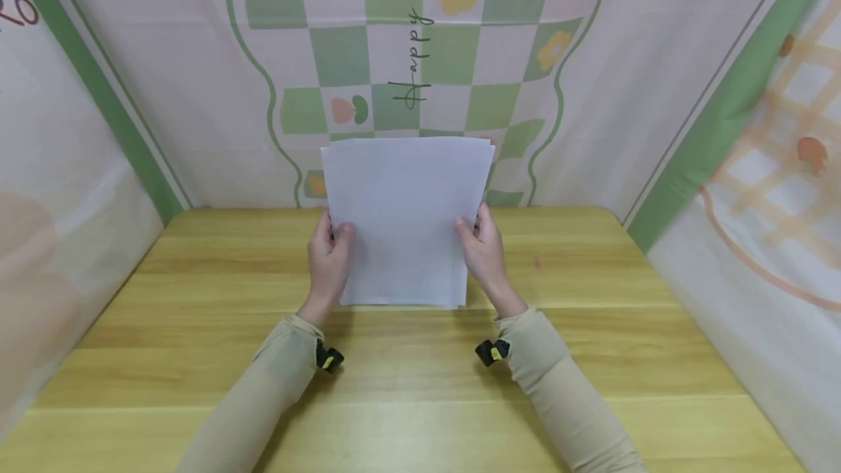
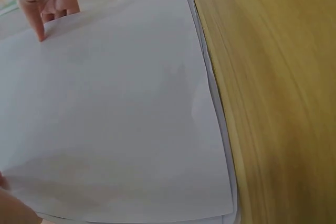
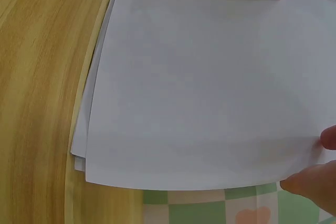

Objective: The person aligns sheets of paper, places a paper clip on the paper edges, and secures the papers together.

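Note:
A stack of white paper sheets (image 1: pixel 407 225) stands upright between the two hands, its lower edge at the tabletop. The left hand (image 1: pixel 328 254) grips the stack's left side, thumb on the front face and fingers behind. On the opposite side the right hand (image 1: pixel 485 248) holds it the same way, thumb in front. In the left wrist view the sheets (image 2: pixel 121 103) are slightly out of line along their bottom edge. The right wrist view shows the lower corner of the paper (image 3: pixel 194 87) with several sheet edges offset from one another. The fingers behind the stack are mostly hidden.
A wood-grain table (image 1: pixel 407 393) lies under the arms. Behind it hangs a checkered cloth (image 1: pixel 394 42) with flowers and lettering, and patterned cloth panels (image 1: pixel 742 188) close off both sides. Each sleeve cuff has a small black device (image 1: pixel 493 352).

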A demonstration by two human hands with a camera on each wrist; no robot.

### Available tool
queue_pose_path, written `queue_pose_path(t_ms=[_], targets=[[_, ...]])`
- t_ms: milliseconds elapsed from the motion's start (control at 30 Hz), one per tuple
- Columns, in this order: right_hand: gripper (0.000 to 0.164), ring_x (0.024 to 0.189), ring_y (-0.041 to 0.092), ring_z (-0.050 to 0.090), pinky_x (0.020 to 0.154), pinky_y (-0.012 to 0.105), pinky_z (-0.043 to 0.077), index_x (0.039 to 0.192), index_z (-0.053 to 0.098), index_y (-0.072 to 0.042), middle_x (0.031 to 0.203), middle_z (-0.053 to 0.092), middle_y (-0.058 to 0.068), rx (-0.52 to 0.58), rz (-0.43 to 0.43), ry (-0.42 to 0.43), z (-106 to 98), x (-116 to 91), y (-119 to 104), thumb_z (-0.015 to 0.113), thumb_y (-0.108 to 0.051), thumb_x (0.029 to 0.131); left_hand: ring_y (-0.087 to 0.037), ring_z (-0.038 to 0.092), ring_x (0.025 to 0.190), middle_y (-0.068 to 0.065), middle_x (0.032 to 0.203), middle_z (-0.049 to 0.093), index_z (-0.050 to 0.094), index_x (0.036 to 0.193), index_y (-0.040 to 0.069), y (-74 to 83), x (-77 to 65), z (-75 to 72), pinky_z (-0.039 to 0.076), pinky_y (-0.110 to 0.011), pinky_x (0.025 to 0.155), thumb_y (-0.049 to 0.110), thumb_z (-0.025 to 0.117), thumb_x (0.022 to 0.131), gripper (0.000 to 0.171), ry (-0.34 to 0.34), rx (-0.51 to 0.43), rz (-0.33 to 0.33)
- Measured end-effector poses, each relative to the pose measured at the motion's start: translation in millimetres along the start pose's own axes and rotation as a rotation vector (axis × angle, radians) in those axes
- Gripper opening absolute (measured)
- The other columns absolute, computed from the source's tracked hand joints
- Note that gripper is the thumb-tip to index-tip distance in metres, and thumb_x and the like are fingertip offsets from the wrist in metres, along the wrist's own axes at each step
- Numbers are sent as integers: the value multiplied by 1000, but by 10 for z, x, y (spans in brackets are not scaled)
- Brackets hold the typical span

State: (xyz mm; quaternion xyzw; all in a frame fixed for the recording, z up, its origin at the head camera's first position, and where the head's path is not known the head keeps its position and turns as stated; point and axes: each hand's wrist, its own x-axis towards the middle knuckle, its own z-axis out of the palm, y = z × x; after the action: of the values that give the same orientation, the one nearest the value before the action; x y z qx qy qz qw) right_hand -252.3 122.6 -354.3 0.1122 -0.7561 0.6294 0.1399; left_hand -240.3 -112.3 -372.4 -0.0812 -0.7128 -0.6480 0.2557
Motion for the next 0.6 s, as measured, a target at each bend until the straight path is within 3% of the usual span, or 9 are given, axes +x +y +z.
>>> queue_pose_path(t_ms=[133, 233, 300, 367, 500, 600], targets=[[50, 106, 23, 54, 77, 25, 45, 146, 30, -7, 140, 47, 16, -4, -17, 1, 1, -12, -44, 44, -5, 98, -18, 53, 111, -17, 125, 58, 50, 127, -2, 0, -5, -5, 43, -26, 88, 8, 47, 97, 31, 10, -11, 14], [52, 110, 25, 53, 78, 19, 44, 147, 26, -4, 143, 44, 18, -13, -42, -5, 7, -59, -168, 42, -2, 98, -15, 54, 106, -17, 123, 59, 51, 125, -2, 4, -10, -14, 43, -22, 83, 9, 47, 98, 30, 14, -14, 36], [52, 109, 29, 54, 79, 22, 44, 147, 25, -3, 142, 43, 21, -10, -61, -10, 14, -94, -243, 41, 0, 98, -14, 54, 103, -17, 121, 60, 51, 124, -2, 4, -14, -19, 43, -20, 80, 10, 48, 98, 29, 17, -15, 52], [53, 122, 30, 50, 91, 27, 45, 147, 24, -1, 143, 42, 22, -16, -75, -15, 22, -124, -306, 40, 1, 98, -13, 54, 102, -17, 121, 60, 51, 125, -2, 6, -18, -24, 43, -20, 79, 10, 48, 98, 30, 16, -25, 60], [53, 127, 33, 46, 102, 44, 42, 148, 23, -1, 143, 41, 23, 5, -87, -17, 32, -136, -321, 41, 0, 98, -14, 55, 108, -17, 123, 60, 50, 126, -2, 12, -28, -27, 43, -20, 86, 9, 48, 97, 31, 12, -53, 62], [53, 126, 35, 47, 103, 48, 40, 147, 24, -1, 141, 42, 24, 15, -96, -16, 33, -139, -316, 41, 0, 98, -16, 54, 112, -16, 125, 59, 50, 127, -1, 14, -32, -26, 43, -22, 90, 8, 48, 97, 32, 12, -65, 59]])
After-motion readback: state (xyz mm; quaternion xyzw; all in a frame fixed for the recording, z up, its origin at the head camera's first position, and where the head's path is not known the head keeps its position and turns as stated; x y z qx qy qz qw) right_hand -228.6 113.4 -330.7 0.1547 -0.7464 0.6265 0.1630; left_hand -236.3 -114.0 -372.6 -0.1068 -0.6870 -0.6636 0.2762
